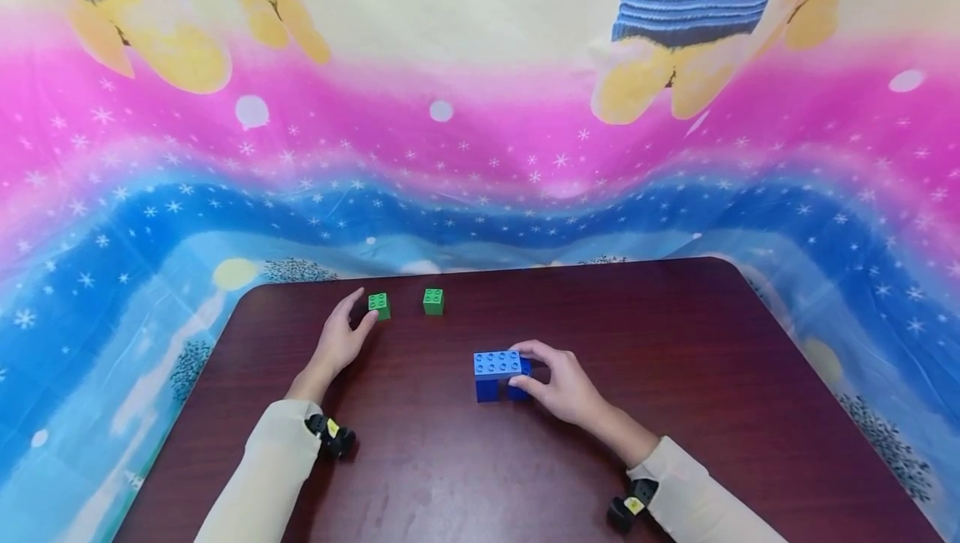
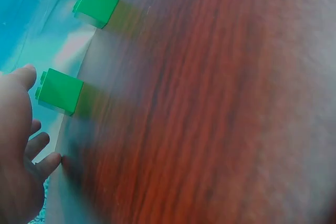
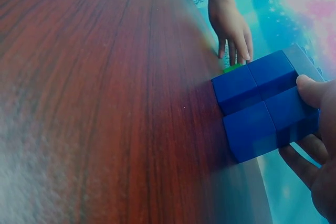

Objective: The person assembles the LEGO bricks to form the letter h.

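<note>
In the head view my right hand (image 1: 566, 385) holds the right end of a blue toy-brick arch (image 1: 497, 364). A long studded brick lies across its top, and two blue columns stand below with a gap between them. The right wrist view shows the thumb pressed on one side of these blue bricks (image 3: 257, 82) and fingers on the other. My left hand (image 1: 343, 339) reaches round a green toy brick (image 1: 379, 306) at the far left, thumb and fingers spread on either side. In the left wrist view a space shows between the hand (image 2: 21, 140) and that brick (image 2: 60, 92).
A second green brick (image 1: 433, 301) stands to the right of the first, close to the back edge of the dark wooden table (image 1: 450, 460). A patterned cloth (image 1: 480, 151) hangs behind and around the table. Each wrist carries a small black camera.
</note>
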{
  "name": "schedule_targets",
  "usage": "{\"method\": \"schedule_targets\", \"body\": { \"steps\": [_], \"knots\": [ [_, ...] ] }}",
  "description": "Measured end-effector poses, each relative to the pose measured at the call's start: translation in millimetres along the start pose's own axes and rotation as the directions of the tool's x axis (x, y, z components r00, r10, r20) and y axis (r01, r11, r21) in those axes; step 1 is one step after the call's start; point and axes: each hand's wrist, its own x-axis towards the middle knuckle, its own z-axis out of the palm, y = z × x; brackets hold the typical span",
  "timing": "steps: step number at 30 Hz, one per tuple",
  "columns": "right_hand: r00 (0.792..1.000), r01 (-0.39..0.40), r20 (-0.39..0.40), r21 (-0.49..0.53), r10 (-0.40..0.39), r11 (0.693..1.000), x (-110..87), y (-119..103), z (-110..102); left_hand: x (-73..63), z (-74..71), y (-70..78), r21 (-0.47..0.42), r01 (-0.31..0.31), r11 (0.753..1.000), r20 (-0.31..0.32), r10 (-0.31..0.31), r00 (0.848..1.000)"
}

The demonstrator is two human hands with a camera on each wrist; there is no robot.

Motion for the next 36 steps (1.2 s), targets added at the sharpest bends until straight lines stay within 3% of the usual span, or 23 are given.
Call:
{"method": "schedule_targets", "body": {
  "steps": [36],
  "knots": [
    [1.0,0.002,-0.005,0.005,-0.002,1.0,-0.6,-1,0,12.1,13.0,6.2,-0.036,0.055,0.998,-0.004,-0.055,0.998]
  ]
}}
